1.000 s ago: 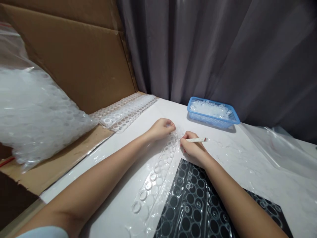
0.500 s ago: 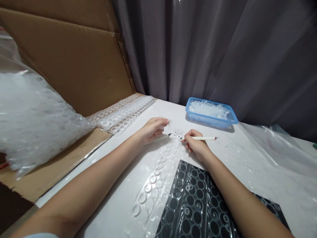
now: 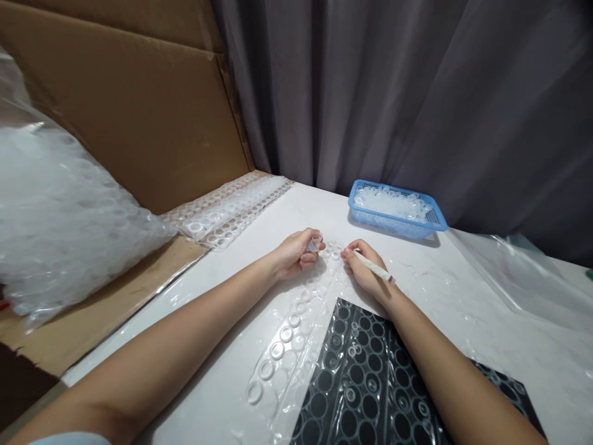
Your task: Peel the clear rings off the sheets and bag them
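My left hand [image 3: 301, 253] is closed, its thumb and fingers pinching a small clear plastic ring [image 3: 315, 240] just above the table. In my right hand [image 3: 365, 266] is a slim white pen-like stick [image 3: 375, 269] with a reddish end; its tip is hidden by the fingers. Between the hands, the far end of a clear plastic strip [image 3: 286, 334] lies flat, with white rings set along it in a row. Beside the strip, partly under my right forearm, is a black sheet [image 3: 343, 346] covered by clear plastic with round pockets.
A blue basket [image 3: 393, 213] of small clear rings stands at the back. To the left are a big bag [image 3: 69, 210] of clear pieces, a cardboard panel [image 3: 130, 105] and stacked ring strips [image 3: 231, 210]. Clear film [image 3: 523, 278] lies at right, before a grey curtain [image 3: 393, 93].
My left hand has moved slightly right and now shows a clear ring in its pinch. The stick in my right hand has swung, its reddish end lower. A dark-tipped stick under my left hand is now hidden.
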The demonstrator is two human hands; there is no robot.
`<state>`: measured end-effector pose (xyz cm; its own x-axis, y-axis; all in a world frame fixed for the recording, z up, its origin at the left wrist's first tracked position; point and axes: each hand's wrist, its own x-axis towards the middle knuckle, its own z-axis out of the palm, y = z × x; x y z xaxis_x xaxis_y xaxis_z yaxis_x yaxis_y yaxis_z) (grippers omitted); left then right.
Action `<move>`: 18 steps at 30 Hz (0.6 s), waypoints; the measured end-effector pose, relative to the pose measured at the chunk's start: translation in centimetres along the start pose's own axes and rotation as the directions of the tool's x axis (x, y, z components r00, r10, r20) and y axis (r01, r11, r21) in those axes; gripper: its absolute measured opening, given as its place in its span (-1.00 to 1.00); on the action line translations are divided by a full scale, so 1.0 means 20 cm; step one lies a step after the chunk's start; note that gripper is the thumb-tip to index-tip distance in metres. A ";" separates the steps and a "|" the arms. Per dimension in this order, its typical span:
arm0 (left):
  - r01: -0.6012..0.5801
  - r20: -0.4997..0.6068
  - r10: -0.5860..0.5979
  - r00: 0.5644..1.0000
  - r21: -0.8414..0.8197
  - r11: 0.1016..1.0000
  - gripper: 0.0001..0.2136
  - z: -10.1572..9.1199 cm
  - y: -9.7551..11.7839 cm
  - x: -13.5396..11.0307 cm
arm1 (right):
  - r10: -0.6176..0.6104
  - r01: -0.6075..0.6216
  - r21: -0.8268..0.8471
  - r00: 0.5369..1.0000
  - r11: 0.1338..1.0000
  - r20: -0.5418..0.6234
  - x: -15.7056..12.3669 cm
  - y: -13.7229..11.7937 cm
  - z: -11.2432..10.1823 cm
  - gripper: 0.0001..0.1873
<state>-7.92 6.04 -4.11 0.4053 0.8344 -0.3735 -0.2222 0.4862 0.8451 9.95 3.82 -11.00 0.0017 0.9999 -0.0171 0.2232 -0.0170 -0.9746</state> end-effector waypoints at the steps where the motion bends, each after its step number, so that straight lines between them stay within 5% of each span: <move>1: -0.022 -0.047 0.023 0.999 0.023 0.999 -0.91 0.00 0.00 0.01 | -0.029 0.029 -0.022 0.999 0.999 0.019 0.00 0.01 0.00 -0.71; 5: -0.127 -0.121 0.169 0.978 0.297 0.946 -0.88 -0.02 -0.03 0.04 | -0.065 0.066 -0.014 0.997 0.998 0.052 -0.01 -0.01 -0.01 -0.68; 7: -0.179 -0.117 0.278 0.953 0.522 0.834 -0.88 -0.03 -0.05 0.04 | -0.024 0.021 0.056 0.998 0.998 0.059 0.00 -0.03 -0.01 -0.65; 10: -0.270 0.035 0.463 0.885 0.851 0.451 -0.92 -0.03 -0.06 0.04 | 0.059 -0.061 0.193 0.998 0.979 0.020 0.01 -0.06 0.00 -0.60; 13: -0.289 0.230 0.423 0.876 0.954 0.080 -0.85 0.00 -0.06 0.05 | 0.090 -0.081 0.184 0.995 0.980 -0.039 0.03 -0.05 0.00 -0.60; 16: -0.239 0.281 0.326 0.903 0.957 -0.162 -0.78 0.03 -0.05 0.07 | 0.030 -0.023 0.088 0.996 0.996 -0.087 0.04 -0.03 0.00 -0.66; 18: -0.197 0.269 0.316 0.910 0.950 -0.243 -0.78 0.04 -0.05 0.08 | -0.017 0.022 0.046 0.994 0.999 -0.106 0.05 -0.01 0.00 -0.70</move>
<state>-6.23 6.74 -5.27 0.5371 0.8430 0.0303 0.8167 -0.5287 0.2312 9.86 4.80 -10.82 0.1009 0.9946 0.0230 0.1781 0.0046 -0.9840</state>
